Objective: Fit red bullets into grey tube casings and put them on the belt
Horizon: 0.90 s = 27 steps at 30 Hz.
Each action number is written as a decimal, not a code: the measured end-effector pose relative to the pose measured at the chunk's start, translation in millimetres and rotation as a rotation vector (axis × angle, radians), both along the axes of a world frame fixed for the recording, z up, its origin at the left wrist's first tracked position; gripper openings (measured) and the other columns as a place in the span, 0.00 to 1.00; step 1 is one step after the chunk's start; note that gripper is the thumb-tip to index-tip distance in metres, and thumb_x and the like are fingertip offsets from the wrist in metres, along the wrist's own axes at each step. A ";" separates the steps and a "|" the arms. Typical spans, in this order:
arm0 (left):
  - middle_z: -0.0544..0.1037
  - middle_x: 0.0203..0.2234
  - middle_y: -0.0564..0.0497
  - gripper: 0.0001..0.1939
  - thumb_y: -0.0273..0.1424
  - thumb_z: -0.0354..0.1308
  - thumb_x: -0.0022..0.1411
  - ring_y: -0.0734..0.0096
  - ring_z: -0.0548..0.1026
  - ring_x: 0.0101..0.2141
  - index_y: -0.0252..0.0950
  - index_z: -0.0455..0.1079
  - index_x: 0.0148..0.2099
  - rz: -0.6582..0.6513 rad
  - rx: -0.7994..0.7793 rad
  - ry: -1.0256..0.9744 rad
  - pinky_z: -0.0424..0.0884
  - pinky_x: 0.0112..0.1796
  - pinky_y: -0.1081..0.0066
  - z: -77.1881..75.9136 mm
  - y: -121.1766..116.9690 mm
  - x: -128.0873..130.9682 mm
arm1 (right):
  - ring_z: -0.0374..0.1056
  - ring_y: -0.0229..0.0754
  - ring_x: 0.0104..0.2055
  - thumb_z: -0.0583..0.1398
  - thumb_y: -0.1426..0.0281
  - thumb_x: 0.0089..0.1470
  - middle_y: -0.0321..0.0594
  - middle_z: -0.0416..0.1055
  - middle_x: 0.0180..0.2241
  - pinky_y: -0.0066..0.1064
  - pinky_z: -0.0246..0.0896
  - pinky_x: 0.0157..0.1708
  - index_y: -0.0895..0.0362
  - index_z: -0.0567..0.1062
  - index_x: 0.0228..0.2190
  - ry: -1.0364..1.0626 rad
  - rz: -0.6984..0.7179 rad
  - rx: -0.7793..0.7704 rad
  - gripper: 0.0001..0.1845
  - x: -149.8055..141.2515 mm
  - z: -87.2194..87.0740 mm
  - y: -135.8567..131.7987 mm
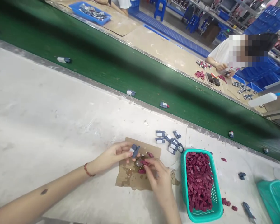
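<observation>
My left hand (123, 151) pinches a small grey-blue and white plastic part (134, 150) above a stained piece of cardboard (130, 179). Beside it, my right hand (159, 174) has thumb and forefinger closed on a small dark-red plastic piece (144, 162), held at the rim of a small round dish (139, 162) with shiny liquid. More dark-red pieces (150, 154) lie on the cardboard around the dish. Right of my hands stands a green basket (218, 193) heaped with dark-red pieces (199, 180). Several grey-blue and white parts (172, 146) lie loose behind it.
A green conveyor belt (102, 76) crosses behind the white table (60, 124), carrying spaced-out parts (131, 92). Another green basket (270, 199) sits at the right edge. Across the belt, a person (220, 59) handles parts at a bench; a blue tray (102, 21) of parts lies further left.
</observation>
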<state>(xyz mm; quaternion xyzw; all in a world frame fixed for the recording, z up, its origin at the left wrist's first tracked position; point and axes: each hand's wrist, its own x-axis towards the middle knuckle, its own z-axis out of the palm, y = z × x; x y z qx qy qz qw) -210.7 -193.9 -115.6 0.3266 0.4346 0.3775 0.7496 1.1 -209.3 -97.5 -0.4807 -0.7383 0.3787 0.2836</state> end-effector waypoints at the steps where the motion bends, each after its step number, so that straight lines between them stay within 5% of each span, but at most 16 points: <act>1: 0.81 0.30 0.46 0.16 0.40 0.68 0.51 0.65 0.77 0.32 0.34 0.71 0.35 0.006 -0.013 -0.027 0.71 0.31 0.71 -1.0 -1.2 -0.1 | 0.75 0.41 0.36 0.55 0.75 0.60 0.43 0.77 0.36 0.29 0.72 0.37 0.57 0.75 0.39 -0.055 0.053 0.069 0.09 -1.8 -0.7 0.5; 7: 0.79 0.31 0.51 0.17 0.38 0.72 0.46 0.67 0.77 0.32 0.36 0.74 0.36 0.152 -0.151 -0.198 0.72 0.33 0.72 -2.3 -3.6 -4.8 | 0.74 0.44 0.34 0.49 0.78 0.63 0.44 0.75 0.31 0.30 0.69 0.28 0.57 0.74 0.33 -0.555 0.240 0.416 0.14 -14.8 -2.4 0.9; 12: 0.78 0.34 0.49 0.17 0.34 0.72 0.48 0.71 0.73 0.30 0.36 0.76 0.41 0.179 -0.099 -0.189 0.69 0.32 0.75 -2.2 -4.9 -9.0 | 0.73 0.43 0.31 0.49 0.80 0.61 0.43 0.74 0.28 0.29 0.66 0.23 0.57 0.72 0.29 -0.716 0.293 0.541 0.15 -23.5 2.3 2.3; 19: 0.76 0.36 0.52 0.19 0.37 0.71 0.50 0.76 0.72 0.24 0.40 0.73 0.43 0.143 -0.085 -0.238 0.67 0.24 0.76 -7.1 -5.2 -9.5 | 0.72 0.42 0.28 0.52 0.82 0.58 0.40 0.72 0.25 0.27 0.66 0.25 0.56 0.71 0.28 -0.782 0.313 0.455 0.13 -25.1 6.7 6.5; 27: 0.82 0.33 0.47 0.25 0.32 0.70 0.50 0.65 0.78 0.36 0.35 0.73 0.51 0.032 -0.150 -0.138 0.72 0.40 0.70 -7.4 -6.5 -10.9 | 0.73 0.42 0.33 0.54 0.77 0.59 0.41 0.75 0.30 0.29 0.70 0.31 0.55 0.72 0.32 -0.389 0.179 0.100 0.08 -17.9 16.2 15.5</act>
